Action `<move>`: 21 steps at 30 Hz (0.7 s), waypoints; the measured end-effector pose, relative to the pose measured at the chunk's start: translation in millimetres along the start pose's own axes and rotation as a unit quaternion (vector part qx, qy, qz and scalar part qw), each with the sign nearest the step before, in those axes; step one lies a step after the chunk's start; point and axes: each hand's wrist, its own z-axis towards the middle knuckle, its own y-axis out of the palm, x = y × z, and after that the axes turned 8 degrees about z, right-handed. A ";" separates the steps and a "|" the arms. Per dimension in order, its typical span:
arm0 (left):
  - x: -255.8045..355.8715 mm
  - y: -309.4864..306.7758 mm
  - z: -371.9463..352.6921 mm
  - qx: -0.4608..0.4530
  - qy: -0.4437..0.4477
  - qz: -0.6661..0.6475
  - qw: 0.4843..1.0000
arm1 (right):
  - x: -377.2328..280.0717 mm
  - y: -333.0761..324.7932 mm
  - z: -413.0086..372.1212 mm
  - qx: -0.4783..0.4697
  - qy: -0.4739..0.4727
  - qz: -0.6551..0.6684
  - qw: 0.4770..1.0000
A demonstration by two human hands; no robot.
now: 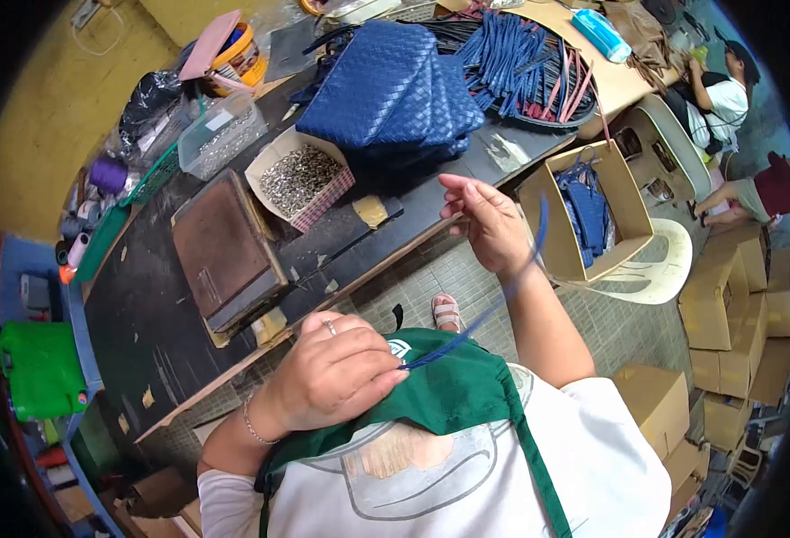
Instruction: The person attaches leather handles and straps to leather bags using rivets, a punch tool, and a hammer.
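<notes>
My left hand (pixel 337 372), in front of the green apron (pixel 449 394), is closed on one end of a thin blue strap (pixel 467 334). The strap curves up and right, blurred by motion, and passes in front of my right wrist. My right hand (pixel 489 220) is raised over the table's front edge. Its fingers are apart and slightly curled, with nothing visible in them. Beyond it on the table lies a stack of blue woven leather pieces (pixel 368 85).
On the dark table (pixel 144 332) stand a box of small metal parts (pixel 301 179), a clear tub (pixel 222 134) and a brown block (pixel 225 242). A tray (pixel 583 112) holds blue and pink strips. At right, a carton (pixel 624 215) sits on a white chair (pixel 668 260). Two people are farther off.
</notes>
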 end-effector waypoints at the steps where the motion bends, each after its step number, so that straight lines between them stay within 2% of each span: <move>1: -0.5 1.0 -1.3 0.009 -0.008 -0.015 1.000 | 2.2 -6.2 -2.6 -0.019 0.078 -0.075 0.994; 2: -1.1 1.8 -2.5 0.006 -0.010 -0.018 1.000 | 7.2 -15.0 -8.0 -0.034 0.157 -0.147 0.976; 3: -2.1 2.6 -3.7 0.014 -0.047 -0.048 0.998 | 24.8 -29.9 -15.1 -0.116 0.247 -0.300 0.914; 4: -3.5 4.1 -4.6 0.022 -0.085 -0.077 0.993 | 50.2 -49.5 -23.7 -0.197 0.326 -0.440 0.813; 5: -6.1 7.2 -3.6 0.036 -0.108 -0.101 0.988 | 80.1 -73.0 -50.9 -0.223 0.277 -0.574 0.737; 6: -10.7 9.2 -2.6 0.026 -0.154 -0.126 0.980 | 100.1 -88.5 -72.5 -0.249 0.218 -0.693 0.640; 8: -22.3 22.4 -4.5 0.020 -0.254 -0.182 0.950 | 48.2 -55.8 -75.6 -0.330 0.302 -0.621 0.643; 10: -27.4 29.6 -6.6 -0.013 -0.308 -0.235 0.922 | -1.2 -35.3 -71.0 -0.359 0.195 -0.540 0.736; 12: -29.9 34.2 -7.1 -0.033 -0.312 -0.248 0.916 | -22.6 -4.0 -70.7 -0.265 -0.021 -0.425 0.865; 14: -31.6 37.8 -4.2 -0.017 -0.312 -0.278 0.908 | -20.8 27.9 -62.6 -0.239 -0.257 -0.446 0.823; 16: -34.5 39.0 -4.7 -0.029 -0.301 -0.288 0.909 | 2.3 30.9 -58.5 -0.269 -0.243 -0.436 0.824; 17: -36.3 39.4 -5.9 -0.020 -0.310 -0.317 0.896 | 12.4 32.1 -56.2 -0.276 -0.226 -0.378 0.855; 18: -37.4 39.7 -6.9 -0.010 -0.320 -0.345 0.882 | 15.0 31.2 -58.3 -0.271 -0.228 -0.381 0.854; 19: -37.9 39.6 -7.4 0.004 -0.323 -0.392 0.861 | 16.3 31.3 -60.9 -0.268 -0.192 -0.371 0.868; 20: -39.0 38.4 -8.4 0.004 -0.320 -0.392 0.862 | 17.8 31.2 -61.8 -0.266 -0.156 -0.358 0.881; 21: -40.7 36.2 -9.9 0.009 -0.336 -0.415 0.846 | 18.3 26.8 -61.8 -0.251 -0.178 -0.378 0.873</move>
